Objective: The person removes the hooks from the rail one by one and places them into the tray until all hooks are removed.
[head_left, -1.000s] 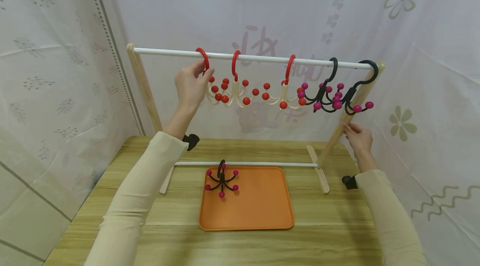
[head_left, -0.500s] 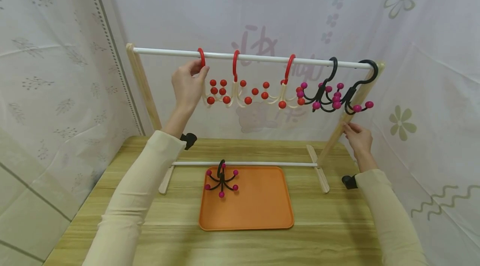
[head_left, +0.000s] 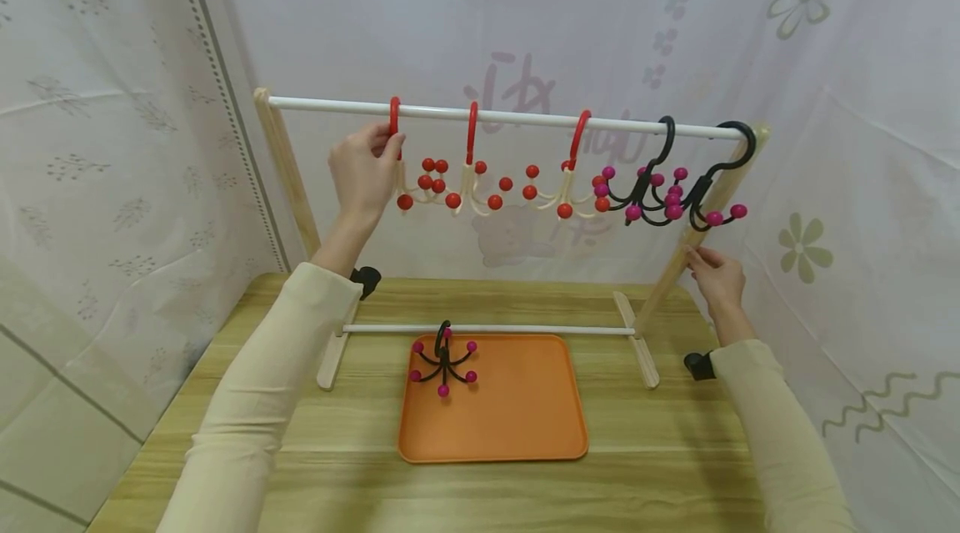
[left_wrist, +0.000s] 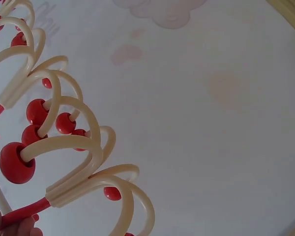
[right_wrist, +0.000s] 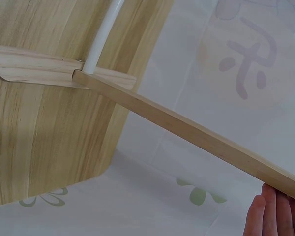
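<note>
My left hand (head_left: pixel 365 170) pinches the red hook of the leftmost claw hanger (head_left: pixel 394 116), which hangs over the white rail (head_left: pixel 330 106). Its curved cream arms end in red balls, and in the left wrist view the cream body (left_wrist: pixel 73 189) lies just beyond my fingertips. Two more red-hooked hangers, a middle one (head_left: pixel 470 141) and another to its right (head_left: pixel 579 141), hang on the rail. Black hangers with magenta balls, one (head_left: pixel 642 183) and an outer one (head_left: pixel 701 187), hang at the right end. My right hand (head_left: pixel 718 279) holds the right wooden post (head_left: pixel 667 279) with its fingertips.
An orange tray (head_left: pixel 517 408) lies on the wood-grain table (head_left: pixel 637 466), in front of the rack's lower white bar (head_left: pixel 547 329). A black hanger with magenta balls (head_left: pixel 444 358) rests at the tray's back left. Patterned curtains (head_left: pixel 112 141) surround the table.
My left hand has moved slightly left, sliding the pinched hanger along the rail, away from the middle red-hooked one. The hanger has also turned a little. My right hand has stayed at the post.
</note>
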### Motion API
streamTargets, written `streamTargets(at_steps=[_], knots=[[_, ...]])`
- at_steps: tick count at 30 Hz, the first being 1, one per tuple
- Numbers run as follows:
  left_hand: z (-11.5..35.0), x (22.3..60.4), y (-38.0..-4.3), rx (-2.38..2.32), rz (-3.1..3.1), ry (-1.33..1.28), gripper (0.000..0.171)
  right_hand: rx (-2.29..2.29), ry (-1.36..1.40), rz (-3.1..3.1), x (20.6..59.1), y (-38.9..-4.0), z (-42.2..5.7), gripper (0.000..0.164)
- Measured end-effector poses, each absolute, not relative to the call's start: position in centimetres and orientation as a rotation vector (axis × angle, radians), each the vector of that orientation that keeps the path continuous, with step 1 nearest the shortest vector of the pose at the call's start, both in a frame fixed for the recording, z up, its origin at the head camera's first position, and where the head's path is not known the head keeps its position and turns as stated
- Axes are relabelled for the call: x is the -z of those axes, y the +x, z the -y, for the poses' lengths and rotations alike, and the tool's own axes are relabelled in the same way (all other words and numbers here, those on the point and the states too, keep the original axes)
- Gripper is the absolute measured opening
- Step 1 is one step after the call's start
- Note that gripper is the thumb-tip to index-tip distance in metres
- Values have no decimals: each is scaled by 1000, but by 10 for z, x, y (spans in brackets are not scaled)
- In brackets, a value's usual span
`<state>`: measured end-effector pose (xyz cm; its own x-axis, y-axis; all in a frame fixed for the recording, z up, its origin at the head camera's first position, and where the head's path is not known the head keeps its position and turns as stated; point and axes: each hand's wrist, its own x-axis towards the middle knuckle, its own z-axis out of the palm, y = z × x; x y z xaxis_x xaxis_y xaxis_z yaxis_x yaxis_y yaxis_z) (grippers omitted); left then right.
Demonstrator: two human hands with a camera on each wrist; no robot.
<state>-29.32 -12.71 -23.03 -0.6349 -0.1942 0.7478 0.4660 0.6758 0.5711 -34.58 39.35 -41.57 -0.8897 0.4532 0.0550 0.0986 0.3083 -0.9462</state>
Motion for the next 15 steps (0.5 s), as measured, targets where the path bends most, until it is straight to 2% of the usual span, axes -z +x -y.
streamTargets(at_steps=[2,5,8,9,15], knots=[[128,230,-293,984,2021,-216,25,-1637,-492,2214,449,-376,-422,54],[130,226,-291,983,1987,-221,25,-1759,-428,2137,478,-406,-452,42],[134,222,-289,988,1946,-215,24,-1834,-347,2091,455,-383,-434,35],[135,221,-288,986,1943,-208,23,-1821,-348,2116,447,-377,-428,37],[144,221,-285,990,1937,-194,24,-1752,-416,2132,468,-395,-443,44]])
